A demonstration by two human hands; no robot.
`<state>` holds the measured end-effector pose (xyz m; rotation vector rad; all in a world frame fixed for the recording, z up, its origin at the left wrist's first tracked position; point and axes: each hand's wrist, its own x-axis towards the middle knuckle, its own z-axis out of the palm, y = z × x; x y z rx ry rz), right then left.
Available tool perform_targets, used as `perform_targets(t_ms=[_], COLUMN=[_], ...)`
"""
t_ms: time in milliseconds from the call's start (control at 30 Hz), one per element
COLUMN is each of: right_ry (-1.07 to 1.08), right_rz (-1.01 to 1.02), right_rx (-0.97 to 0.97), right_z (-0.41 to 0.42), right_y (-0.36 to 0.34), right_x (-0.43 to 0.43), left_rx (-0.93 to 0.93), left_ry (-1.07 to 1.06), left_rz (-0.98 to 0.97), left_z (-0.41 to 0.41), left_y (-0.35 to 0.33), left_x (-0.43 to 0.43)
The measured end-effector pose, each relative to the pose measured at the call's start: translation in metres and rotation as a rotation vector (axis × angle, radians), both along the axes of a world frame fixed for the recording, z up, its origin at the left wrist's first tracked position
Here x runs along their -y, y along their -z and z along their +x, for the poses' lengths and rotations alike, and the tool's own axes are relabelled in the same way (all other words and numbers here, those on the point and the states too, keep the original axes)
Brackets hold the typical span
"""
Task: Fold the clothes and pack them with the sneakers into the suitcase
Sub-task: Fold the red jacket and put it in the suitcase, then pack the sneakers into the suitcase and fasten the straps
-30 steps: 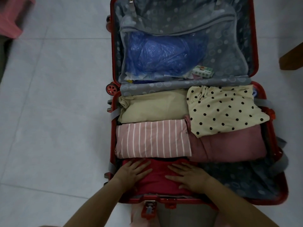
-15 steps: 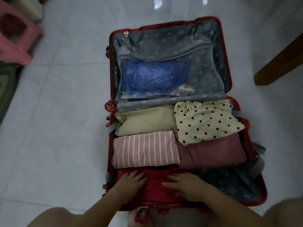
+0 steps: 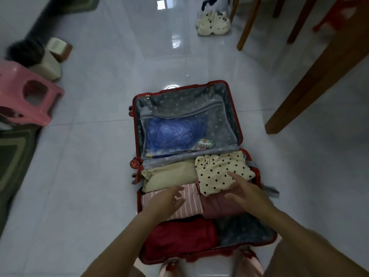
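We look down on a pale tiled floor [image 3: 89, 156] where the red suitcase [image 3: 189, 256] lies wide open, its lid [image 3: 179, 100] folded back away from us. A brown wooden table leg [image 3: 319, 72] slants in at the right, and a pink stool [image 3: 20, 92] stands at the left above a green rug [image 3: 14, 156]. In the lid, a grey mesh pocket [image 3: 219, 124] holds a crumpled blue bag [image 3: 169, 132]. The near half of the suitcase carries the folded clothes. A beige garment [image 3: 169, 176] lies at the far left, with a cream polka-dot garment [image 3: 217, 172] beside it at the far right. A pink striped garment [image 3: 191, 204] sits in the middle left, touching a dusty-pink garment [image 3: 217, 206] on its right. A dark red garment [image 3: 179, 236] fills the near left corner, and grey spotted lining [image 3: 243, 230] shows bare in the near right corner. Our left hand [image 3: 167, 200] is over the striped garment with its fingers loosely spread and grasping nothing. Our right hand [image 3: 247, 194] is released too, its forefinger stretched out over the polka-dot garment. We cannot tell whether either hand touches the cloth. The sneakers [image 3: 212, 25], cream with dark spots and blurred, sit on the floor well beyond the suitcase, beside a chair leg [image 3: 247, 23]. A small box [image 3: 205, 143] lies in the mesh pocket next to the blue bag.
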<state>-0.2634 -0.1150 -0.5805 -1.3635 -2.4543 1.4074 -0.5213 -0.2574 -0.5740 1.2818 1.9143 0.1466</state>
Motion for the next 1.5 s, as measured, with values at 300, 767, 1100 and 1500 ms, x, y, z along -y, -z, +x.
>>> perform_targets(t_ms=[300, 767, 1100, 1500], right_ry=[0.151, 0.783, 1.117, 1.231], right_rz=[-0.023, 0.325, 0.418, 0.439], right_rx=[-0.074, -0.06, 0.234, 0.663], right_z=[0.023, 0.206, 0.46, 0.779], right_y=[-0.245, -0.519, -0.548, -0.551], right_x=[0.006, 0.129, 0.214, 0.143], left_rx=[0.129, 0.443, 0.503, 0.472], left_ry=[0.03, 0.409, 0.663, 0.655], left_rz=[0.107, 0.283, 0.34, 0.296], left_z=[0.031, 0.233, 0.47, 0.708], left_y=[-0.245, -0.521, -0.529, -0.533], left_x=[-0.024, -0.078, -0.078, -0.069])
